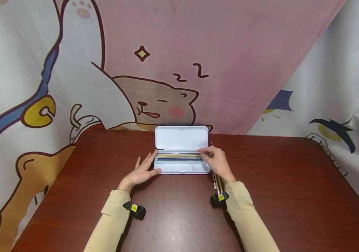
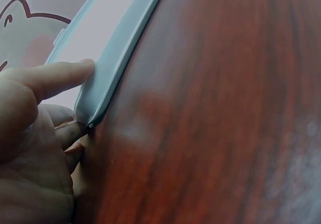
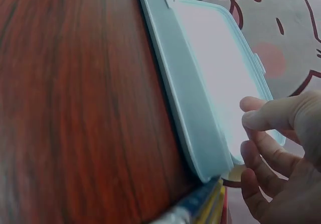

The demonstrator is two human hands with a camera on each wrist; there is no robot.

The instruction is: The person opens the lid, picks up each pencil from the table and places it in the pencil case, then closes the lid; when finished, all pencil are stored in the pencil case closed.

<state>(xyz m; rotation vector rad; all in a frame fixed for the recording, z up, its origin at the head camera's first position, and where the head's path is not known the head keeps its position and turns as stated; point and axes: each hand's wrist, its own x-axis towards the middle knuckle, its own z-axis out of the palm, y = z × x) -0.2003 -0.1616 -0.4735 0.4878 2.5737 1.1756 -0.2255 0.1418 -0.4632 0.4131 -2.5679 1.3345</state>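
Observation:
A white pencil case [image 1: 182,172] lies with its lid [image 1: 181,137] raised at the back. Several pencils [image 1: 179,156] lie lengthwise in its rear compartment. My left hand [image 1: 138,174] spans the case's left end, its fingers fairly straight; the thumb [image 2: 65,77] rests against the front wall near the corner. Above the right end of the case is my right hand [image 1: 218,161], with thumb and forefinger tips [image 3: 253,118] close together and the other fingers loosely bent. Nothing shows between those tips. More pencils [image 1: 218,183] lie on the table beneath the right hand and wrist, partly hidden.
The case stands near the back edge of a reddish-brown wooden table [image 1: 179,217]. A cartoon-printed cloth [image 1: 229,70] hangs behind the table. In the case's front part, a low divider [image 1: 192,166] sets off a small compartment at the right.

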